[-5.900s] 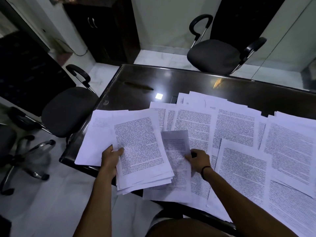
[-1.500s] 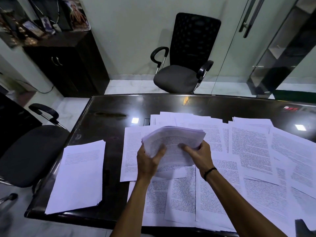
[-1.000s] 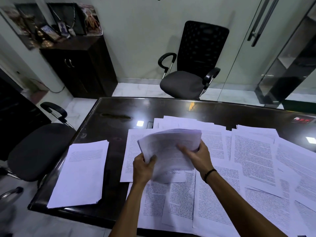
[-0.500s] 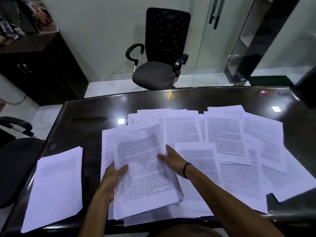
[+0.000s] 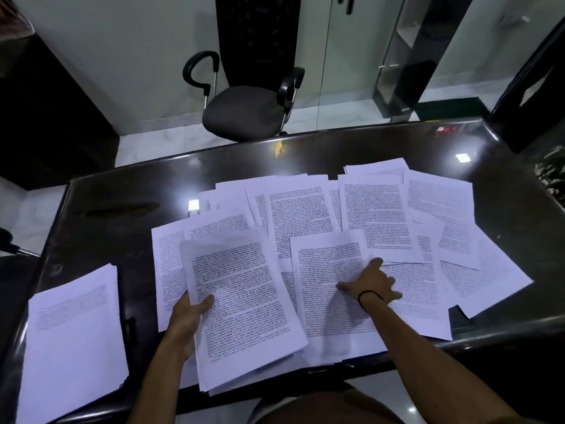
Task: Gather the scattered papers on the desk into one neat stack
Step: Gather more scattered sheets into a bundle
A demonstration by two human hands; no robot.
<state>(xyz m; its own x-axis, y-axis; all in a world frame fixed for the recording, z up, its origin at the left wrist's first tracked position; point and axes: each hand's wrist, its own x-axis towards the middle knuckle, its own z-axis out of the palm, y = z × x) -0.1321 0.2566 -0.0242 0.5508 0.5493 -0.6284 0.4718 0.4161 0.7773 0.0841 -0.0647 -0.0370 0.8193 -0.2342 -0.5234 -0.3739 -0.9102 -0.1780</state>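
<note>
Papers (image 5: 376, 215): white printed sheets lying overlapped across desk (image 5: 101, 215).
Left hand (image 5: 186, 319): gripping gathered bundle (image 5: 244, 304).
Right hand (image 5: 371, 284): fingers spread, pressing loose sheet (image 5: 330, 270).

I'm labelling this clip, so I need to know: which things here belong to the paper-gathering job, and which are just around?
Part of the job:
- gathered sheaf, gripped by the left hand
- loose printed sheets spread over the desk
- sheet under the right hand
- separate stack at the desk's left end

Just around:
- office chair beyond the desk
- dark cabinet
- glass door
</note>
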